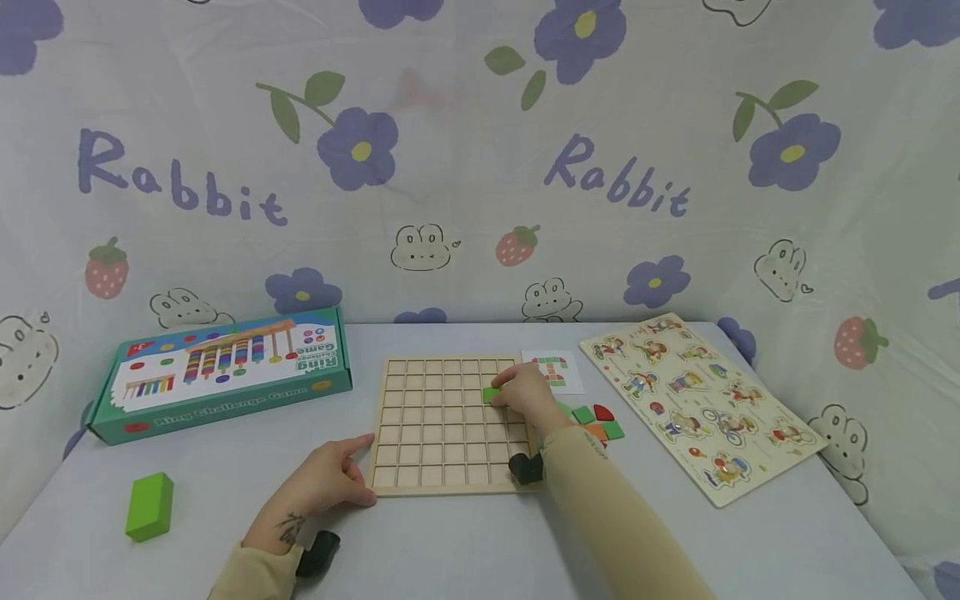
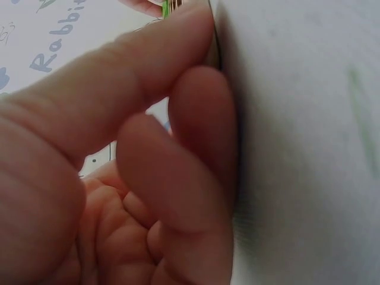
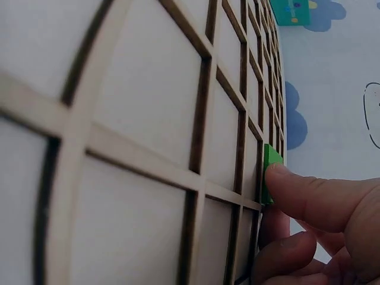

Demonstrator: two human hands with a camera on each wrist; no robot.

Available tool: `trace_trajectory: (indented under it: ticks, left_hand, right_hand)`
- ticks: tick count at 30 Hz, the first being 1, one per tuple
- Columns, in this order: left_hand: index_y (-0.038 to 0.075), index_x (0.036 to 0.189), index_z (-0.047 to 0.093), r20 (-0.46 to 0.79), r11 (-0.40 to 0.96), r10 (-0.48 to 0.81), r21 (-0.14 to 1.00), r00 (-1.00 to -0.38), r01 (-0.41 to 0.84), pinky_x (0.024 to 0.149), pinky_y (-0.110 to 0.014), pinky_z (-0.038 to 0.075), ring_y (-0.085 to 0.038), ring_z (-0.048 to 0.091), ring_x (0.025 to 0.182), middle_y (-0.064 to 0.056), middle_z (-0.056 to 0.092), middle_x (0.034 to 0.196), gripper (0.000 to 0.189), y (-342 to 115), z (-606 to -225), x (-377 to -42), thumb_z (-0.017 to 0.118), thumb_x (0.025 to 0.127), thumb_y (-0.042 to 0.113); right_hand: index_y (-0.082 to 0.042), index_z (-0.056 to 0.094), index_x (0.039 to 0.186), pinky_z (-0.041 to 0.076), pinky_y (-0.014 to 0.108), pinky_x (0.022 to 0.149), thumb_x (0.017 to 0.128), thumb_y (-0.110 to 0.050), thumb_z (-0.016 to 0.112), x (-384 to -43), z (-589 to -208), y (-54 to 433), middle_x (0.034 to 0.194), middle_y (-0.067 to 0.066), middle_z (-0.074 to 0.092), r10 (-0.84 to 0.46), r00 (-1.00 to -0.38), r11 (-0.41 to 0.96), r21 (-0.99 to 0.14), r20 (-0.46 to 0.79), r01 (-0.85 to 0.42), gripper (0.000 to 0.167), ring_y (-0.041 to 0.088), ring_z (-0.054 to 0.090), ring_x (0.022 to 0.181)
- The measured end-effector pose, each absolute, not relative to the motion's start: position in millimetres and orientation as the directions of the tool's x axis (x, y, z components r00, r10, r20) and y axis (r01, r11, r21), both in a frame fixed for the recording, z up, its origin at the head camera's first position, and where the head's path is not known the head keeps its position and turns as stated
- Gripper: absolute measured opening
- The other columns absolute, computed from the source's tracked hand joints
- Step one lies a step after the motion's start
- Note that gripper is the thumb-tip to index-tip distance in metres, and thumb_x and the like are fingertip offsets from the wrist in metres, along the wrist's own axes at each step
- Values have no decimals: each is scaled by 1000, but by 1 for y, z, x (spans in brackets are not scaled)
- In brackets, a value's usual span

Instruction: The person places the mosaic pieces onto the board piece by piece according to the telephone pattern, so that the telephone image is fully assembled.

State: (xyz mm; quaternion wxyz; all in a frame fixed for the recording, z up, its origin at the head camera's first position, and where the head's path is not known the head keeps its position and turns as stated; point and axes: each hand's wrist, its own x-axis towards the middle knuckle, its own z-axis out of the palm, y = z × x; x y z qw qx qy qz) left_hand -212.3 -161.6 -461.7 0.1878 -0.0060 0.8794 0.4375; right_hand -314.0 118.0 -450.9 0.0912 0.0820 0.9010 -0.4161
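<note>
A wooden grid board (image 1: 431,490) with square compartments lies flat in front of me. My right hand (image 1: 528,393) pinches a small green tile (image 1: 490,395) over the board's upper right part. In the right wrist view the thumb presses the green tile (image 3: 270,155), which stands tilted at the grid's dividers; the other fingertips are partly hidden behind the board's surface. My left hand (image 1: 322,479) touches the board's left side, the index finger extended to the edge and the thumb at the near left corner. The left wrist view shows its remaining fingers (image 2: 178,184) bent close to the tabletop.
Right of the board lie loose green, orange and red pieces (image 1: 603,412), partly behind the right arm. Behind them is a pattern card (image 1: 573,379). A picture puzzle board (image 1: 705,400) lies far right. A game box (image 1: 225,375) and a green block (image 1: 149,507) are at left.
</note>
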Motion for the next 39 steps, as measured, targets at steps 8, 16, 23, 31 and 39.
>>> trace_trajectory:
  ticks: [8,16,23,31,39]
  left_hand:
    - [5,138,42,-329,626,155,762,-931,-165,48,-26,35,-12,43,50,-4,54,59,87,-160,-460,-212,80,61,0]
    - [5,138,42,-348,624,141,758,-927,-189,49,-26,35,-12,43,51,-4,54,61,86,-159,-460,-211,81,61,1]
    - [5,138,42,-338,624,141,760,-930,-181,48,-26,34,-12,42,50,-4,53,61,86,-159,-458,-210,80,62,1]
    - [4,138,42,-335,610,146,771,-931,-182,48,-25,34,-12,41,50,-4,52,60,85,-159,-456,-210,80,62,0]
    - [4,138,42,-341,620,140,762,-930,-186,48,-25,33,-12,41,50,-4,52,60,85,-158,-456,-209,80,62,0]
  right_hand:
    - [-11,71,101,39,44,96,74,-8,74,-315,-454,120,119,9,60,65,-974,682,-703,-219,203,27,29,50,116]
    - [-9,64,115,44,42,88,80,-12,69,-308,-441,138,135,14,48,40,-980,580,-794,-197,183,35,28,51,112]
    - [-5,60,120,38,47,96,85,-12,63,-306,-429,186,139,17,42,92,-976,543,-811,-197,215,36,34,42,124]
    - [-4,57,123,36,48,98,86,-16,61,-292,-426,233,139,20,39,186,-953,571,-763,-241,304,39,35,39,121]
    - [-3,57,122,34,50,98,84,-17,64,-282,-437,254,139,23,32,223,-929,567,-735,-296,370,41,34,36,117]
